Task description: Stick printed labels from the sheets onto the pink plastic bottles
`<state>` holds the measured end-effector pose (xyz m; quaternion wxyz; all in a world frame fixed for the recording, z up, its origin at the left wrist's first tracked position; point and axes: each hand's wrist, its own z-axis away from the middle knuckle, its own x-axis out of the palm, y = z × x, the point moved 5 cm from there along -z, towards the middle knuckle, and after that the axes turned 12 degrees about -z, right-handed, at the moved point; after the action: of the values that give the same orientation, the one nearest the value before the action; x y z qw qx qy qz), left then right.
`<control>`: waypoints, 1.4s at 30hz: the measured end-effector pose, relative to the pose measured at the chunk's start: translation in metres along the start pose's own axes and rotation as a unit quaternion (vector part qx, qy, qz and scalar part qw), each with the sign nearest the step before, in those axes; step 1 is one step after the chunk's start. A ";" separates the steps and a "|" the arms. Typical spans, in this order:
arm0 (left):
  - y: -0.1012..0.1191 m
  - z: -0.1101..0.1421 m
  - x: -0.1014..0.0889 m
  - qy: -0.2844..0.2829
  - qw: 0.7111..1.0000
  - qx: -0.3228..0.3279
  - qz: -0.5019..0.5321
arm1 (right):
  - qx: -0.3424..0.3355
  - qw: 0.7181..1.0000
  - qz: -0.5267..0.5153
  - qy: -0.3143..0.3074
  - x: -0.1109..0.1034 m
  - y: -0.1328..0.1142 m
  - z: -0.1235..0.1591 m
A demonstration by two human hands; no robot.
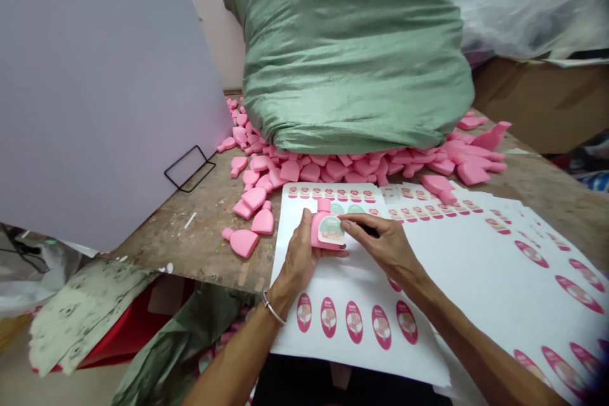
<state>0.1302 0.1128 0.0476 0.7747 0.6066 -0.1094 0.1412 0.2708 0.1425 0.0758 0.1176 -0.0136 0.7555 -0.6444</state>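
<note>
A small pink bottle stands upright in my left hand, whose fingers wrap its side and base. On the bottle's front is a pale rounded label with faint print. The fingertips of my right hand pinch at the label's upper right edge; whether that edge is stuck down I cannot tell. Beneath both hands lies a white sticker sheet with a row of oval pink stickers near its front edge and small labels along the back. Two pale green shapes on the sheet show behind the bottle.
More sticker sheets overlap on the right. Many pink bottles are heaped under a big green sack, with several loose ones at the left. A grey panel and black wire stand are on the left; a cardboard box is at back right.
</note>
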 end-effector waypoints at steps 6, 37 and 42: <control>0.007 0.005 0.005 -0.013 1.000 -0.014 -0.007 | -0.021 1.000 0.008 0.015 0.002 -0.007 0.004; 0.053 0.024 -0.076 0.156 0.891 0.080 -0.419 | -0.042 0.939 0.327 0.096 -0.028 0.033 -0.095; 0.074 0.023 -0.089 0.277 0.739 0.248 -0.562 | -0.103 0.895 0.430 0.051 -0.008 0.040 -0.149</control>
<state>0.0210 0.0996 0.0900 0.5319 0.6622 0.5099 -0.1362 0.2542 0.2955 0.0594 0.3423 0.3337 0.7549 -0.4489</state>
